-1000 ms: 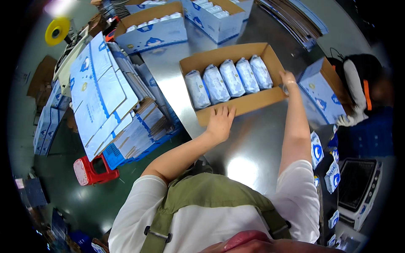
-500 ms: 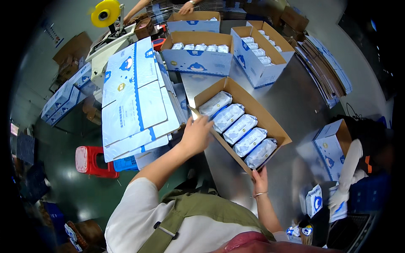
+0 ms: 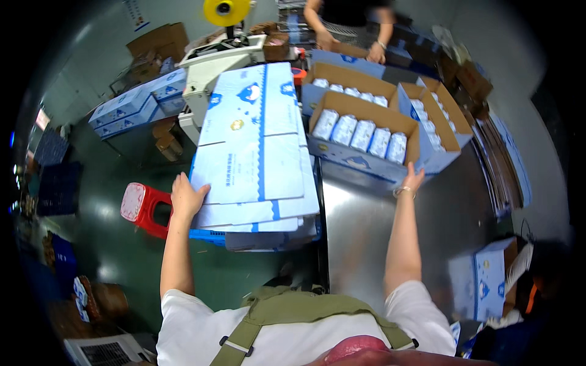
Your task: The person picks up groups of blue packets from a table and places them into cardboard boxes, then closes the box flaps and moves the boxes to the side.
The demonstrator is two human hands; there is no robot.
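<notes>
The filled carton [image 3: 366, 163], light blue and white outside and brown inside, stands open-topped on the metal table. A row of white-and-blue soft packs [image 3: 362, 135] fills it. My right hand [image 3: 412, 178] touches its near right corner, fingers stretched upward and apart. On the left lies a stack of flat printed cartons [image 3: 251, 168], with whale pictures and wavy blue edging. My left hand [image 3: 188, 196] rests at the stack's left edge, fingers extended and thumb over the top sheet.
More filled cartons [image 3: 434, 125] stand behind and to the right. Across the table are another person's hands [image 3: 376, 53]. A sealing machine with a yellow tape roll [image 3: 224, 8] stands beyond the stack. A red stool [image 3: 146, 207] is at left, and another carton [image 3: 482, 280] at lower right.
The filled carton has moved away from me and now stands against the cartons behind it. My left hand has left it for the flat stack's left edge. My right arm has reached forward.
</notes>
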